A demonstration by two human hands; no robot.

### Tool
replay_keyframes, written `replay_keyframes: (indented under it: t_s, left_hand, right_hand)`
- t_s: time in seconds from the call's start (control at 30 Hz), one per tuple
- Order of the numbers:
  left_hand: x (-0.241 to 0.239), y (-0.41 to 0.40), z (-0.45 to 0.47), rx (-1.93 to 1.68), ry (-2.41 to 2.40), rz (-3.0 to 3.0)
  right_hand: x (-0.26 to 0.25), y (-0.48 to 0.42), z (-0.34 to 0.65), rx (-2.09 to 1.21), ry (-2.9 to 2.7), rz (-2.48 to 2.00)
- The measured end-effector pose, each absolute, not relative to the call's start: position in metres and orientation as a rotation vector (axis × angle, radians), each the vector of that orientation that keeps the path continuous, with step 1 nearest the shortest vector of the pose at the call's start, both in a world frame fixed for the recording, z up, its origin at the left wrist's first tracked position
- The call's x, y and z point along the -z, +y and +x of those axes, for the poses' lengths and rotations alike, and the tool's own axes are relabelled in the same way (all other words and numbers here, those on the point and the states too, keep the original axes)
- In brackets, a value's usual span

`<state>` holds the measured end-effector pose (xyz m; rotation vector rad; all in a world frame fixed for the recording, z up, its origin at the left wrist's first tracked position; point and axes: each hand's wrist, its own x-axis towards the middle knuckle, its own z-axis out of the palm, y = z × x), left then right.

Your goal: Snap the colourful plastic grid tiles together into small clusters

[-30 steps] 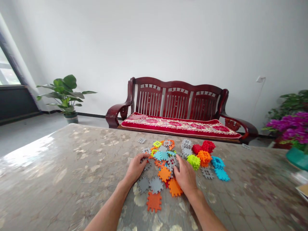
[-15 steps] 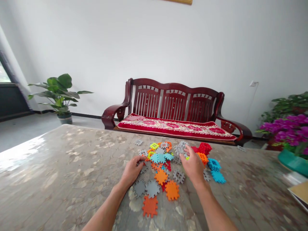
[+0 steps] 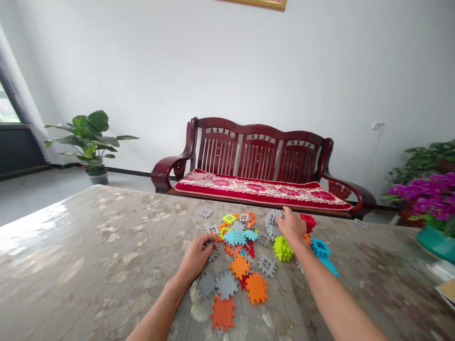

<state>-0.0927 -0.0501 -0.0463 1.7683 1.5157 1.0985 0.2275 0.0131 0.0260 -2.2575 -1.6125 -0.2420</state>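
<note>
On the table (image 3: 117,265) lies a loose pile of plastic interlocking tiles with notched edges. My left hand (image 3: 196,253) rests at the pile's left side, fingers bent and thumb apart, over a dark grey lattice tile (image 3: 214,253). My right hand (image 3: 294,228) is at the far right of the pile, its thumb and fingers on the edge of a stack of grey tiles (image 3: 273,223); its other fingers are partly hidden. Just in front is a lime green stack (image 3: 283,248). Nearer me lie orange tiles (image 3: 256,288) and a light grey tile (image 3: 227,284).
Right of my right hand stand a red stack (image 3: 307,222) and blue tiles (image 3: 320,248), partly behind my forearm. A lone grey tile (image 3: 205,213) lies at the back. A teal flowerpot (image 3: 436,242) stands at the right. Beyond the table is a wooden bench (image 3: 258,151).
My right hand has moved away from me and slightly right, to the far side of the grey stack. The lime green stack is now uncovered. My left hand has hardly moved.
</note>
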Motion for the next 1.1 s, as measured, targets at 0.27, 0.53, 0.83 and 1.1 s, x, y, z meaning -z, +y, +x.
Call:
replay_keyframes:
  t_s: [0.27,0.53,0.83,1.1]
  left_hand:
    - [0.048,-0.049,-0.093,-1.094,1.517,1.772]
    - [0.051,-0.048,-0.093,-1.081,1.519,1.794]
    - [0.047,-0.050,-0.092,-1.117,1.518,1.797]
    - [0.049,-0.050,-0.092,-1.105,1.526,1.803]
  right_hand:
    - [-0.026,0.016,0.231,0.296,-1.678,-2.261]
    - [-0.013,-0.027,0.214,0.297,-1.714,-1.849]
    - [0.021,-0.091,0.161,-0.268,-1.878,-1.587]
    - [0.018,-0.105,0.152,-0.262,-2.075,-1.667]
